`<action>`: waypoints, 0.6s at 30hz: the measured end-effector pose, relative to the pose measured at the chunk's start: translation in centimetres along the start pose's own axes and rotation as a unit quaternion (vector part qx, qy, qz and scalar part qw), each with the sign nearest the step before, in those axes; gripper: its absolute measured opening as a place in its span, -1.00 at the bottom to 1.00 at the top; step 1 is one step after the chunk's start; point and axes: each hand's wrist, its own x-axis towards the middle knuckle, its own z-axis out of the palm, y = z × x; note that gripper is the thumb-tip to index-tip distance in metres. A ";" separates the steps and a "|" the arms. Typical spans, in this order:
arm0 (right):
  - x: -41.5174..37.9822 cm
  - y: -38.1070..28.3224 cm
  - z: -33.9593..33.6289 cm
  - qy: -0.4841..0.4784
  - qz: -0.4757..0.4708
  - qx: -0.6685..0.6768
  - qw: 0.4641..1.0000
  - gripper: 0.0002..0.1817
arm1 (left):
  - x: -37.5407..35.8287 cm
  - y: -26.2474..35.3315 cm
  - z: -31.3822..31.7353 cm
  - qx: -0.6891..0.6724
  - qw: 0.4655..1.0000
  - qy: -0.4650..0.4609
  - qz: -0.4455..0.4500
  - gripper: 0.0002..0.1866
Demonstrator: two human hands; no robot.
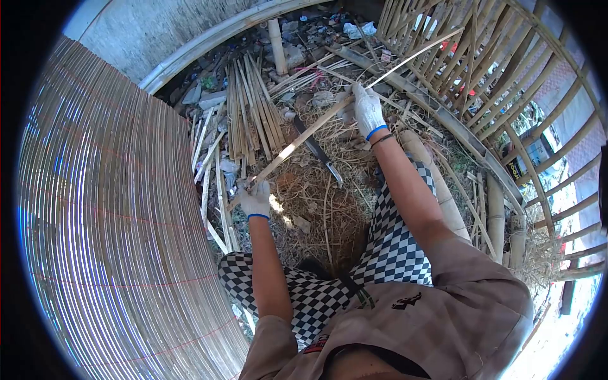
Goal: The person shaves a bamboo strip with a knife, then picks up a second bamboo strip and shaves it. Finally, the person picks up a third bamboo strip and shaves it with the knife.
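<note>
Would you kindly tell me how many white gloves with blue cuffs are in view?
2: one white, blue-cuffed glove is on the left hand, the other glove on the right hand. Both show plainly.

Rough outdoor bamboo workshop, straw-littered earth ground point(310, 231), piled bamboo strips point(252, 114), slatted fence point(489, 69)

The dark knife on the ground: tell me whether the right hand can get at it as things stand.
Probably yes, if it lets go: the right hand grips a bamboo strip, which crosses the knife in this view, but its lower part lies uncovered.
</note>
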 end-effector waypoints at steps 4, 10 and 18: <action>-0.2 -0.4 0.3 -0.039 -0.017 0.017 0.999 -0.77 | 0.0 0.3 0.0 -0.033 0.999 -0.029 0.021 -0.34; -0.5 -0.6 0.6 -0.086 0.024 0.094 0.992 -0.77 | -1.8 1.4 2.0 -0.119 0.990 -0.003 0.072 -0.40; -0.4 -0.3 0.3 -0.088 0.056 0.072 0.992 -0.74 | -0.3 1.8 1.0 -0.172 0.980 -0.045 0.094 -0.43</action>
